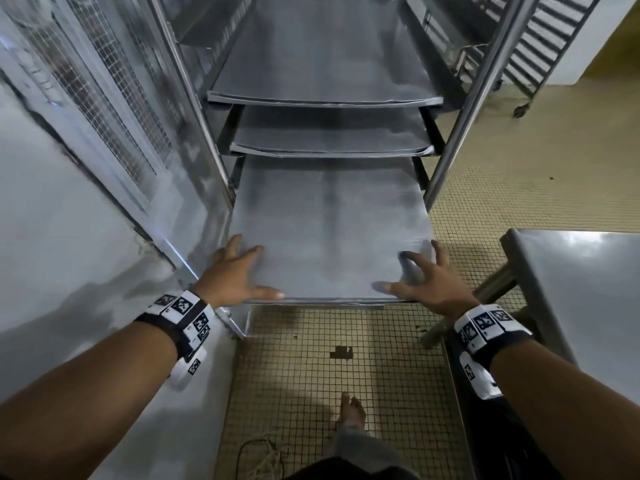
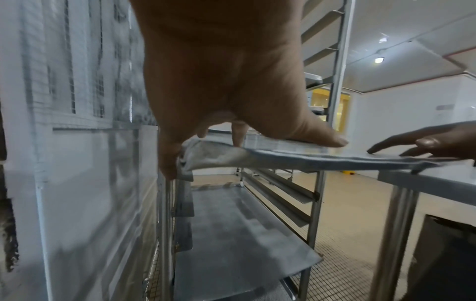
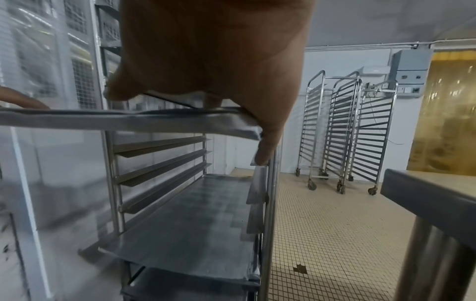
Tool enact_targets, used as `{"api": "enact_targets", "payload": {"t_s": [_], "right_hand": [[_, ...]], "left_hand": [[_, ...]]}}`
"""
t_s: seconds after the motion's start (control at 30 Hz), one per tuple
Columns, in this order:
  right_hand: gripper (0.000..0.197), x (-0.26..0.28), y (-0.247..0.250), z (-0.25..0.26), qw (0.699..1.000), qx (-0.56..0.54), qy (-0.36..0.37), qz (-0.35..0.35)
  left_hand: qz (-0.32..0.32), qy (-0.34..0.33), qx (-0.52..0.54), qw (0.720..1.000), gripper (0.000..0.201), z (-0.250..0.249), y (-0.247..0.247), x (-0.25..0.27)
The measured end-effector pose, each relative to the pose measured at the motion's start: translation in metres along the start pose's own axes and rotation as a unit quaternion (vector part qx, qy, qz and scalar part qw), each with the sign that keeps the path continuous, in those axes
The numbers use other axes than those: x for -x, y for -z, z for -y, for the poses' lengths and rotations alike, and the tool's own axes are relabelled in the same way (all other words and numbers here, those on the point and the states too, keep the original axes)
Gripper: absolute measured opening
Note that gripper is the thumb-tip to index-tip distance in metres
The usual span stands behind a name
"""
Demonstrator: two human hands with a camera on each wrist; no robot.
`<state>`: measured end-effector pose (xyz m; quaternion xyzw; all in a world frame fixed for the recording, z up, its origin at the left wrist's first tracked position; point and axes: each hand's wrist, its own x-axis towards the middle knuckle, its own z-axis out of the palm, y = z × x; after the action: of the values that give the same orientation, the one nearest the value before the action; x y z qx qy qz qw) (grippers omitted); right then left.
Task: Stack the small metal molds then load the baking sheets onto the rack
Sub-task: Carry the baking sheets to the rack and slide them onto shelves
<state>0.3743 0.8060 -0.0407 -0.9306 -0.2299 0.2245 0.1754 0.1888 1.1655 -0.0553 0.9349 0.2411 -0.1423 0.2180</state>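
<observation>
A flat grey baking sheet [image 1: 329, 237] sticks halfway out of the steel rack [image 1: 460, 116], on a lower level. My left hand [image 1: 235, 275] lies spread on its near left corner, thumb along the front edge. In the left wrist view the thumb [image 2: 322, 140] rests on top of the sheet [image 2: 283, 158] and one finger hangs down beside the corner. My right hand [image 1: 422, 278] presses arched fingertips on the near right corner; one finger [image 3: 265, 152] drops past the sheet's [image 3: 128, 120] edge. Two more sheets [image 1: 322, 81] sit fully in the levels above. No small molds are in view.
Another sheet [image 2: 231, 234] lies on a level below. A steel table [image 1: 581, 271] stands close on my right. A metal wall with mesh panels [image 1: 104, 98] runs along the left. Empty wheeled racks [image 3: 347, 132] stand at the back. My bare foot [image 1: 351, 410] and a cord [image 1: 263, 452] are on the tiled floor.
</observation>
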Motion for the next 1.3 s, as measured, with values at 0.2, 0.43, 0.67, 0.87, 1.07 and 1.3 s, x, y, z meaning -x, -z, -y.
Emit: {"api": "enact_targets", "payload": {"t_s": [0.2,0.43,0.67,0.87,1.07,1.3], "right_hand": [[0.082,0.023,-0.026,-0.011,0.993,0.066,0.066,-0.069],[0.039,0.021,-0.048,-0.008,0.973,0.079,0.121,-0.179],[0.035,-0.037,-0.042,0.014,0.97,0.062,0.107,-0.208],[0.036,-0.101,-0.018,0.025,0.974,0.067,0.096,-0.194],[0.032,-0.166,0.012,0.035,0.974,0.071,0.118,-0.178],[0.036,-0.219,0.025,0.036,0.977,0.074,0.114,-0.163]], "left_hand": [[-0.039,-0.09,-0.061,0.993,0.111,0.003,-0.019,0.023],[-0.079,-0.147,-0.018,0.986,0.063,-0.005,-0.027,0.018],[-0.175,-0.114,-0.03,0.978,0.041,-0.018,-0.022,-0.024],[-0.174,-0.07,-0.064,0.98,0.047,-0.031,-0.004,-0.087],[-0.148,-0.045,-0.087,0.984,0.056,-0.04,0.025,-0.151],[-0.17,-0.013,-0.104,0.98,0.053,-0.052,0.04,-0.192]]}}
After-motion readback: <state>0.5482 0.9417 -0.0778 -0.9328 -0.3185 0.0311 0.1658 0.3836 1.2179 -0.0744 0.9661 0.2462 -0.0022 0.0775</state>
